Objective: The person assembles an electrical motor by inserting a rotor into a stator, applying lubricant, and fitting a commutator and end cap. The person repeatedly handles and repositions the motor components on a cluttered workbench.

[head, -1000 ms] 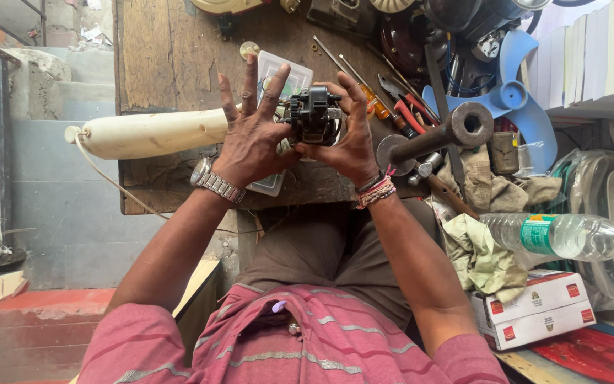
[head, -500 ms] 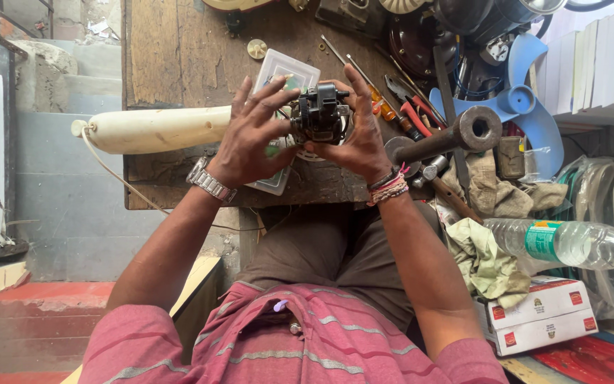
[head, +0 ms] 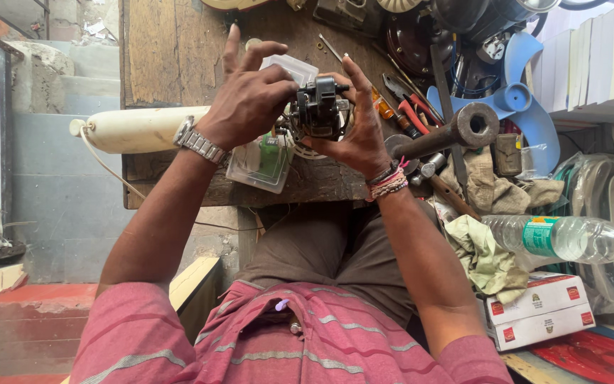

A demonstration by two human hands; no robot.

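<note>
Fingers of both hands, left (head: 250,99) and right (head: 360,131), curl gripping the black motor (head: 319,108).

the small motor (head: 319,108) is held above the wooden bench (head: 172,50), between the left hand (head: 250,99) on its left and the right hand (head: 360,131) on its right. a clear plastic box (head: 261,160) lies on the bench beneath the hands. a long tube (head: 136,129) lies across the bench's left edge, left of the box. pliers and screwdrivers (head: 399,103) lie right of the motor. a fan blade (head: 527,99) sits further right, behind a heavy hammer (head: 456,131). a water bottle (head: 570,238) lies on its side above stacked cartons (head: 541,309), with a rag (head: 488,259) to its left.
</note>
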